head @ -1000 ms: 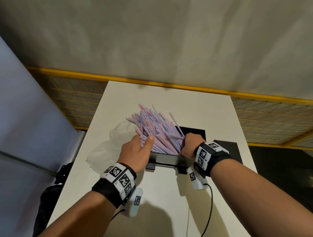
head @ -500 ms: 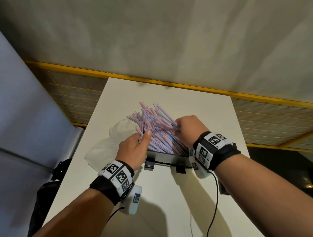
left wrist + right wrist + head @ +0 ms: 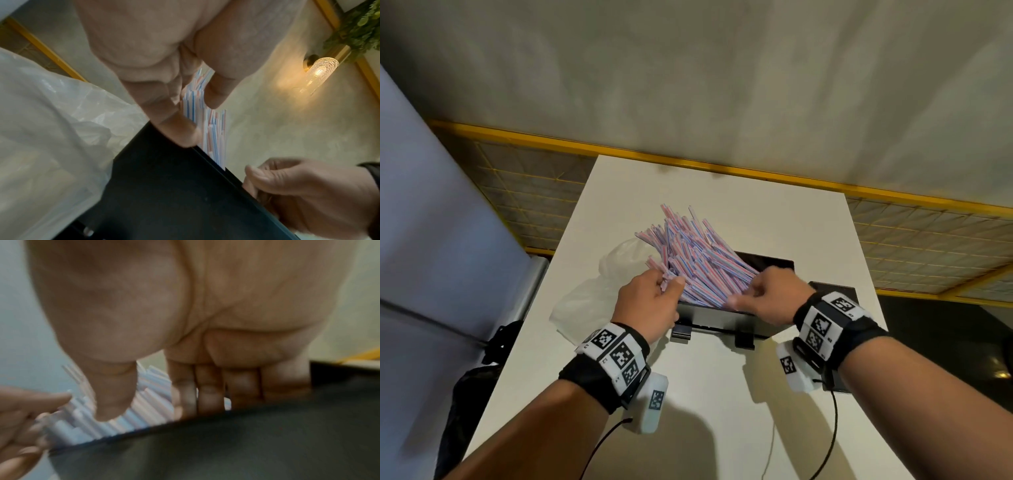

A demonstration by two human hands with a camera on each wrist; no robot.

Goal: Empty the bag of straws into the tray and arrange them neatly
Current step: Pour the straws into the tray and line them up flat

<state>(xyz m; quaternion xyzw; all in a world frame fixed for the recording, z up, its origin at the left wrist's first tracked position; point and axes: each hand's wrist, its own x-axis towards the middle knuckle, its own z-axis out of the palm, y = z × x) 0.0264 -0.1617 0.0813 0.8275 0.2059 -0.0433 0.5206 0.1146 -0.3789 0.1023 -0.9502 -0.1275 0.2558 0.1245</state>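
Observation:
A pile of pink, blue and white striped straws [image 3: 698, 260] lies slanted in the black tray [image 3: 722, 323], with their far ends sticking out over its left rim. My left hand [image 3: 669, 279] is at the pile's near left edge and pinches a small bunch of straws [image 3: 197, 100] between thumb and fingers. At the tray's near right, my right hand [image 3: 746, 294] curls its fingers [image 3: 205, 394] down into the straws [image 3: 144, 402], thumb pressed against them. The empty clear plastic bag [image 3: 592, 301] lies crumpled left of the tray.
The tray stands mid-way on a white table [image 3: 722, 394]. A flat black object [image 3: 835, 291] lies right of the tray. A yellow-framed mesh barrier [image 3: 928, 236] runs behind the table, and a dark bag [image 3: 465, 394] hangs by its left edge.
My right hand came back from the top of the pile to the tray's near right corner. The left hand stayed at the left edge, now pinching a few straws.

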